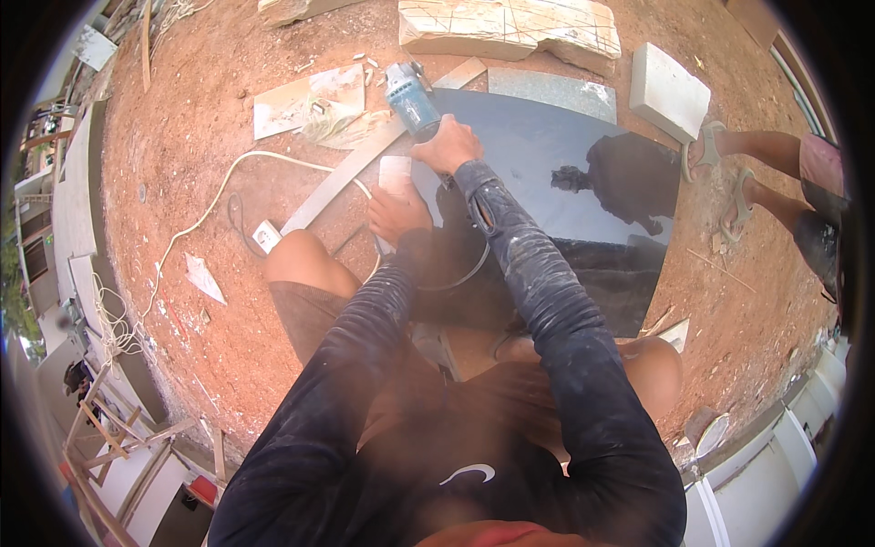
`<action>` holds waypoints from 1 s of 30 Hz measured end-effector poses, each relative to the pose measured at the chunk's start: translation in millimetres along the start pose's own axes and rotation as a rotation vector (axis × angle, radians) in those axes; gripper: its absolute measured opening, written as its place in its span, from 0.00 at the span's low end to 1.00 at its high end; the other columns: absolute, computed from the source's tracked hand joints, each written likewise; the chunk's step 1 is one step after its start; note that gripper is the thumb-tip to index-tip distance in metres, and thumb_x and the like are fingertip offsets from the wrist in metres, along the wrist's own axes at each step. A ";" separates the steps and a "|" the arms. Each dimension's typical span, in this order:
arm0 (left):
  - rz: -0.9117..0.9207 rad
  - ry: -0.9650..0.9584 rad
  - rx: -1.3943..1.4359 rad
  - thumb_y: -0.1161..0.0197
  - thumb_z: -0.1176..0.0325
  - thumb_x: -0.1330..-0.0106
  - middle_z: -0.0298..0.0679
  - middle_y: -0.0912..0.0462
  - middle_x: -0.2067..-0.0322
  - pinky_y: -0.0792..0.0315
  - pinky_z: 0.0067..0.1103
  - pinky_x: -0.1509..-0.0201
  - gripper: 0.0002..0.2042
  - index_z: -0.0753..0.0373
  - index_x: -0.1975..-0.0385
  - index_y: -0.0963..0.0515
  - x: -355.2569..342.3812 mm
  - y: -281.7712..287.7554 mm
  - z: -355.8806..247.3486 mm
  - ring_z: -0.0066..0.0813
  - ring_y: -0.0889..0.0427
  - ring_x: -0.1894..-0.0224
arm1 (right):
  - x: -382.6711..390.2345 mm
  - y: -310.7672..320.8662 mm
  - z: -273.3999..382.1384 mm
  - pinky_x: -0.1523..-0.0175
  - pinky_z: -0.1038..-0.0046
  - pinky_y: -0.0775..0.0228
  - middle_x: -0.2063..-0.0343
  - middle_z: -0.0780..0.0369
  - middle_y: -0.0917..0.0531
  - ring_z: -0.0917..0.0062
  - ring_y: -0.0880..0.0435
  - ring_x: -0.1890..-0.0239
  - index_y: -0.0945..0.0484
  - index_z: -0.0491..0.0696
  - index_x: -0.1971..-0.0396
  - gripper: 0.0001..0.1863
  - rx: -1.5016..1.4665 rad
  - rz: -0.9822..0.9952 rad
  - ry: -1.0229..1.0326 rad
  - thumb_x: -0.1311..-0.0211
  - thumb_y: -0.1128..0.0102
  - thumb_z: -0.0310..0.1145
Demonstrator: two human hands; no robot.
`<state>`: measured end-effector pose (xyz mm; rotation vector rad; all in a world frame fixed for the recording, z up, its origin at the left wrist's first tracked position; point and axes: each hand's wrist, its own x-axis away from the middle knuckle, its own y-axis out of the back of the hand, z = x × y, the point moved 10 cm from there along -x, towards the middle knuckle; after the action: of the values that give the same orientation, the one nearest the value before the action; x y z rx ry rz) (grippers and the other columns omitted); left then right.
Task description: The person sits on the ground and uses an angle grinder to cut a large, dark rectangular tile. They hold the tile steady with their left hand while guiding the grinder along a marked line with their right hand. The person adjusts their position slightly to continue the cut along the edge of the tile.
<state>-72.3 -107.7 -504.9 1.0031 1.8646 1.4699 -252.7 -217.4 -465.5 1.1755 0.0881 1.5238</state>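
Note:
My right hand (448,146) is wrapped round the rear body of a blue angle grinder (413,102), whose grey head points away from me. The head is over the left edge of a dark, glossy stone slab (519,150); I cannot tell whether its disc touches anything. Just nearer to me, my left hand (399,212) grips a small whitish rectangular piece (395,170) that sticks out beyond the fingers. A pale bit also shows below that hand; whether it belongs to the same piece is unclear. Both sleeves are dusty.
A long grey strip (342,178) lies left of the slab. A cream cable (210,196) curves to a white socket block (266,236). Pale stone blocks (510,29) (668,91) lie at the far side. Another person's sandalled feet (740,205) stand at the right.

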 end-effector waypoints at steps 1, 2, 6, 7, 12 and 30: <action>0.000 0.002 -0.004 0.46 0.42 0.29 0.50 0.24 0.50 0.37 0.41 0.40 0.33 0.67 0.38 0.31 -0.6 -0.8 1.2 0.49 0.27 0.43 | 0.3 -0.6 0.8 0.41 0.59 0.22 0.50 0.47 0.15 0.55 0.15 0.45 0.25 0.38 0.45 0.40 -0.001 0.001 0.001 0.56 0.25 0.48; 0.001 0.003 -0.008 0.46 0.42 0.29 0.50 0.24 0.50 0.37 0.41 0.40 0.33 0.67 0.38 0.31 -1.2 -1.7 2.4 0.49 0.27 0.43 | 0.6 -1.0 1.3 0.40 0.59 0.22 0.50 0.47 0.15 0.55 0.15 0.45 0.25 0.38 0.45 0.40 -0.003 0.002 0.001 0.56 0.25 0.48; -0.042 0.002 0.013 0.48 0.37 0.29 0.51 0.22 0.50 0.35 0.45 0.42 0.35 0.64 0.36 0.30 -3.0 -3.3 7.5 0.51 0.24 0.45 | 0.6 -3.2 2.9 0.40 0.59 0.22 0.50 0.47 0.15 0.55 0.15 0.45 0.25 0.38 0.44 0.40 -0.003 0.010 0.002 0.56 0.25 0.47; -0.042 0.003 0.012 0.48 0.37 0.29 0.51 0.22 0.51 0.35 0.45 0.42 0.35 0.64 0.37 0.30 -2.4 -3.7 7.1 0.51 0.24 0.45 | 0.5 -3.2 2.5 0.40 0.59 0.22 0.50 0.47 0.15 0.55 0.15 0.45 0.25 0.38 0.44 0.40 -0.002 0.012 0.001 0.56 0.25 0.47; -0.045 0.000 0.020 0.48 0.37 0.29 0.51 0.21 0.51 0.35 0.45 0.43 0.35 0.64 0.37 0.29 -1.0 -3.3 4.6 0.51 0.24 0.45 | 2.1 -0.3 1.3 0.40 0.60 0.22 0.49 0.47 0.15 0.55 0.15 0.45 0.25 0.38 0.44 0.40 -0.006 0.004 -0.013 0.56 0.24 0.47; -0.004 0.007 -0.034 0.46 0.41 0.29 0.48 0.23 0.50 0.36 0.40 0.42 0.33 0.65 0.37 0.31 -0.2 0.1 0.2 0.46 0.26 0.44 | 4.0 -3.7 1.5 0.39 0.61 0.23 0.50 0.48 0.15 0.56 0.15 0.45 0.24 0.39 0.45 0.40 -0.063 0.000 -0.054 0.58 0.24 0.47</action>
<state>-72.1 -107.8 -504.9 0.9796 1.8389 1.4996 -248.5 -213.8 -464.6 1.1655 0.0037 1.4839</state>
